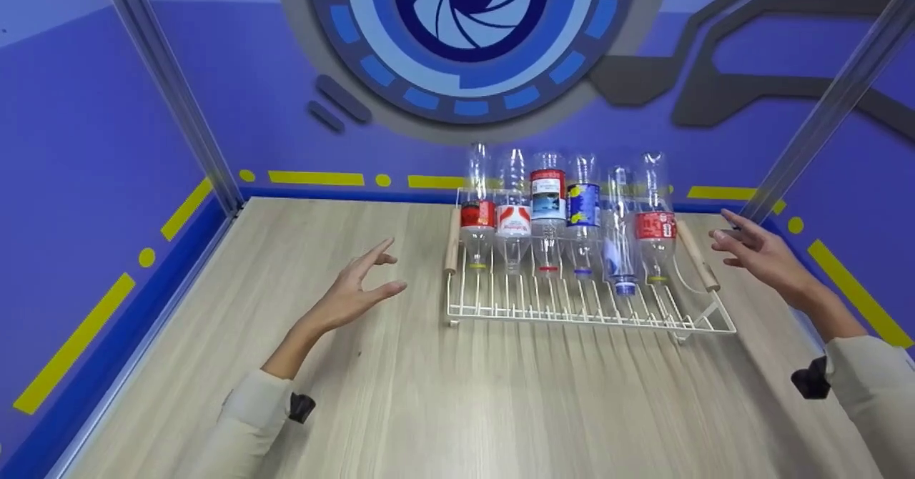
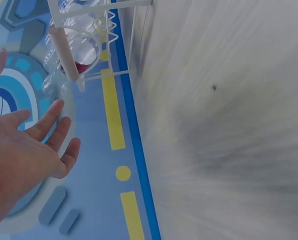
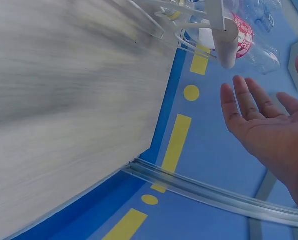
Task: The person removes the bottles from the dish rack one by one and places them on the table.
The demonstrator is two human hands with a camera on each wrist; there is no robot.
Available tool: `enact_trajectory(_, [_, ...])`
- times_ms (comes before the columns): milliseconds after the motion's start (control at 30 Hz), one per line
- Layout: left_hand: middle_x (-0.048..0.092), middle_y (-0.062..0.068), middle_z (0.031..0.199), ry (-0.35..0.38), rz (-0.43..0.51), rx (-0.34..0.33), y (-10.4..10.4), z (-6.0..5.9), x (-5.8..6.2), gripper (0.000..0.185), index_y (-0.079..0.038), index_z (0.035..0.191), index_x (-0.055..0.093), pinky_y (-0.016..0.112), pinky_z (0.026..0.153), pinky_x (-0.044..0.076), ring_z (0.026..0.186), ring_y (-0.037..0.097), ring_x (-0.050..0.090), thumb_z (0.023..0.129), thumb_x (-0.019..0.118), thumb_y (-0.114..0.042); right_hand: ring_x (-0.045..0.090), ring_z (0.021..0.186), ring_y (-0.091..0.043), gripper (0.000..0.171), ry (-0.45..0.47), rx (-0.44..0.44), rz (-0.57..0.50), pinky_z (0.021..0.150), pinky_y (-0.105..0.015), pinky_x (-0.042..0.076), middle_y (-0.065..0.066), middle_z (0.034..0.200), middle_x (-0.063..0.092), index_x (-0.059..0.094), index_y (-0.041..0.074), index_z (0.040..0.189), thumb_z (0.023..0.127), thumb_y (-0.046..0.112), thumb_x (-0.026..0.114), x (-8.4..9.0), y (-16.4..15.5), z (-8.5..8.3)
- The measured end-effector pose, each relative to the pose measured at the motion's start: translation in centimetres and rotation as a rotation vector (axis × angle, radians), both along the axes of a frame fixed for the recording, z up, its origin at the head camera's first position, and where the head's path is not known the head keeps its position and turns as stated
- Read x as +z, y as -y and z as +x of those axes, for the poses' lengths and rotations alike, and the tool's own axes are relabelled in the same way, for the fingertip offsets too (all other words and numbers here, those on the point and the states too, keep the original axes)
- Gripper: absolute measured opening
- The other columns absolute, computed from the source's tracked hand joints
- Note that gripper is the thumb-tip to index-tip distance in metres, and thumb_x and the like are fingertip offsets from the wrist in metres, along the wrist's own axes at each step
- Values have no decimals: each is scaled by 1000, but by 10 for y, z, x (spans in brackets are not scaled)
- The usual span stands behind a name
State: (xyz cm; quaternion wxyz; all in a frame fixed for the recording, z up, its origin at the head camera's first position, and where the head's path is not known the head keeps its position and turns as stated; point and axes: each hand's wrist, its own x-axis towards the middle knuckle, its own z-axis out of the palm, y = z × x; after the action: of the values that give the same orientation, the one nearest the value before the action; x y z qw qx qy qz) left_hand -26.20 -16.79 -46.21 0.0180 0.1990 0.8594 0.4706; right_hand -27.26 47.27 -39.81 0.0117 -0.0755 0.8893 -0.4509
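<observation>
A white wire dish rack [image 1: 565, 316] with wooden handles [image 1: 453, 242] stands on the table. Several clear plastic bottles lean upside down in a row in it, among them one with a red-and-white label [image 1: 655, 226] at the right end and one with a blue label [image 1: 583, 205]. To the left of the rack my left hand [image 1: 350, 289] hovers apart from it, fingers spread and holding nothing. My right hand [image 1: 768, 259] is just beyond the right wooden handle [image 1: 699, 257], also empty with relaxed fingers. The right wrist view shows a gap between that hand [image 3: 269, 120] and the handle.
The wood-grain table [image 1: 457, 400] meets a blue printed wall [image 1: 250, 86] behind the rack. Metal posts [image 1: 171, 86] rise at the back corners. A small dark spot [image 2: 214, 87] marks the tabletop on the left.
</observation>
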Motion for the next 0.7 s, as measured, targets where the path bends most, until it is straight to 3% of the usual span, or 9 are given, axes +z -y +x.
enact_trajectory(167, [51, 14, 151, -11, 0, -42, -15, -11, 0, 81, -19, 164, 24, 64, 120, 27, 146, 34, 37, 98, 68, -34, 60, 95, 17, 71, 10, -9, 0, 79, -8, 53, 39, 106, 57, 14, -1, 162, 109, 31, 49, 8, 6, -9])
enact_trajectory(467, [52, 13, 150, 21, 12, -66, -33, -17, -8, 83, -23, 163, 26, 59, 117, 32, 142, 31, 42, 95, 71, -37, 59, 95, 17, 69, 31, 23, 38, 80, -11, 54, 37, 106, 57, 19, -1, 161, 109, 31, 50, 16, 20, -27])
enact_trajectory(533, [52, 14, 149, 24, 16, -79, -39, -20, -10, 84, -22, 163, 26, 60, 116, 32, 141, 32, 43, 95, 72, -37, 59, 95, 17, 69, 37, 18, 64, 80, -11, 54, 26, 115, 60, 20, 0, 162, 109, 33, 49, 17, 22, -30])
enact_trajectory(600, [53, 14, 148, 30, 26, -91, -46, -24, -12, 82, -21, 163, 27, 60, 116, 33, 140, 33, 43, 96, 71, -37, 58, 96, 17, 68, 44, 17, 82, 81, -11, 54, 4, 129, 63, 20, 0, 162, 109, 33, 48, 18, 23, -33])
enact_trajectory(700, [53, 14, 148, 57, 60, -105, -58, -30, -15, 79, -21, 163, 28, 60, 115, 34, 140, 35, 44, 97, 69, -37, 58, 97, 16, 68, 57, 20, 90, 82, -13, 54, -28, 145, 51, 20, -1, 161, 109, 33, 47, 17, 25, -38])
